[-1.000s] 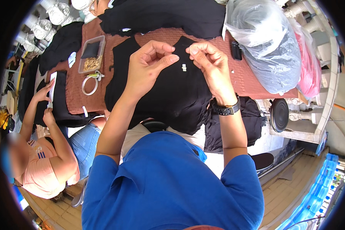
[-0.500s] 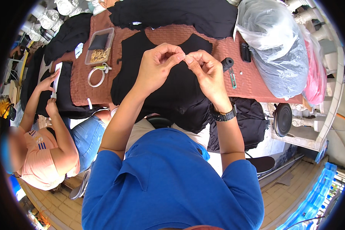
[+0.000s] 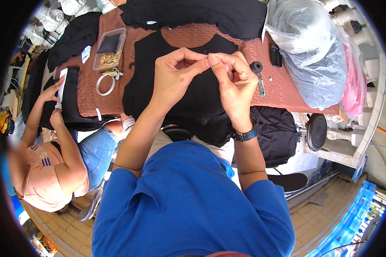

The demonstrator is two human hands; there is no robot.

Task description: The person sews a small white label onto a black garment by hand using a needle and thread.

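My left hand (image 3: 173,79) and my right hand (image 3: 236,83) meet fingertip to fingertip above a black sleeveless garment (image 3: 143,81) spread on the table. Both are closed in a pinch. A thin dark sliver, apparently a needle (image 3: 206,52), stands up from the left fingertips. What the right fingers pinch is too small to make out. Just right of my right hand lie a black thread spool (image 3: 256,67) and green-handled thread snips (image 3: 261,88). The garment's lower part hangs over the near table edge.
Left on the brown-covered table (image 3: 86,100) are a clear box (image 3: 110,55) with gold-coloured pieces and a white ring (image 3: 105,85). Plastic-wrapped bundles (image 3: 309,55) stand right, beside a small black object (image 3: 275,55). A co-worker (image 3: 55,171) sits left, handling a white strip (image 3: 62,88).
My right hand has shifted slightly right, and its fingers have curled differently against the left fingertips. The thin sliver now shows above the fingertips. My left hand stays nearly in place.
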